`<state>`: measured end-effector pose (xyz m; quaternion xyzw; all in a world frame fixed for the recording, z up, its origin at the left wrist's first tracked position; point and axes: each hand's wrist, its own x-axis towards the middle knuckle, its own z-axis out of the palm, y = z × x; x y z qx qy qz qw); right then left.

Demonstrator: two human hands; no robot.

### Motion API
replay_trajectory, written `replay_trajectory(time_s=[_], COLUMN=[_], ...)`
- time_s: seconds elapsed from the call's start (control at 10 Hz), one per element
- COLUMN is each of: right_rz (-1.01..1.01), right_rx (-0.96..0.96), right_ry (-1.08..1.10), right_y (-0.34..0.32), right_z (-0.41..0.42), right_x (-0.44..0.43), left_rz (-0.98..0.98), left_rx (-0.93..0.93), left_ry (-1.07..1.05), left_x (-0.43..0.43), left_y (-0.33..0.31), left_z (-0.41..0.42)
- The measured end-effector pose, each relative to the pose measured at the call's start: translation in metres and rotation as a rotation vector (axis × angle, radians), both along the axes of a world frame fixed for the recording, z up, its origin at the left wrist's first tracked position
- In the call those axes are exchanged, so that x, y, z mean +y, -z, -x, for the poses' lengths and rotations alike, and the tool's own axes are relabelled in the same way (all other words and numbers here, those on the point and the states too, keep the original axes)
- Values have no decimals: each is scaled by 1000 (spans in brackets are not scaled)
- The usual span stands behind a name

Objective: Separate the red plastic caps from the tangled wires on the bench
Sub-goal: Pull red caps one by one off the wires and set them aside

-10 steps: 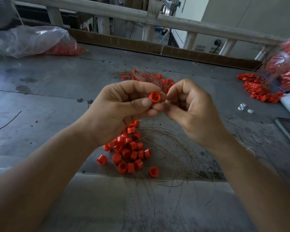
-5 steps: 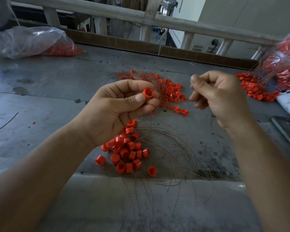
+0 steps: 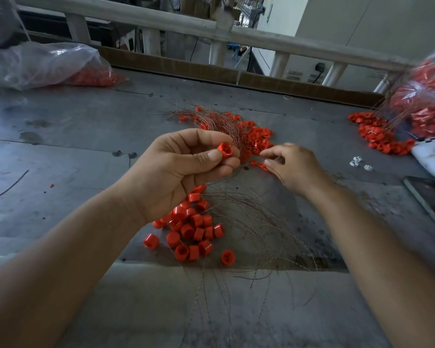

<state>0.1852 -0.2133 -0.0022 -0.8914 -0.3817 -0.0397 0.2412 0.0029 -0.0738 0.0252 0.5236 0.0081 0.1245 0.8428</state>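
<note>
While the left hand [image 3: 171, 177] still pinches a freed red cap [image 3: 225, 150] between thumb and fingers above the surface [image 3: 73, 136], the right hand [image 3: 294, 167] has left it and dropped to the tangled wires [image 3: 226, 124] beyond; whether its curled fingertips grip anything yet I cannot tell. By my reading, one cap is separated, bound for the loose caps [image 3: 194, 227] below, and the next begins

The left hand [image 3: 181, 172], raised, pinches a red cap [image 3: 225, 150] between thumb and forefinger. The right hand [image 3: 295, 169] reaches forward and lower, fingers half curled; whether it grips anything is unclear.
</note>
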Motion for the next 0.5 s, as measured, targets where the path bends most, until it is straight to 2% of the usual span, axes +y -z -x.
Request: replay_trajectory(time_s=[0.3, 0.4, 0.5], right_rz=[-120, -337, -609], right_rx=[-11, 100, 389], right_ry=[-39, 21, -2], right_y=[1, -9, -25], right_z=[4, 0, 4], right_x=[2, -1, -7], left_rz=[-10, -11, -8], left_rx=[14, 13, 18], left_ry=[-7, -5, -1], left_x=[-1, -1, -1], left_y=[1, 0, 1], left_z=[-1, -1, -1])
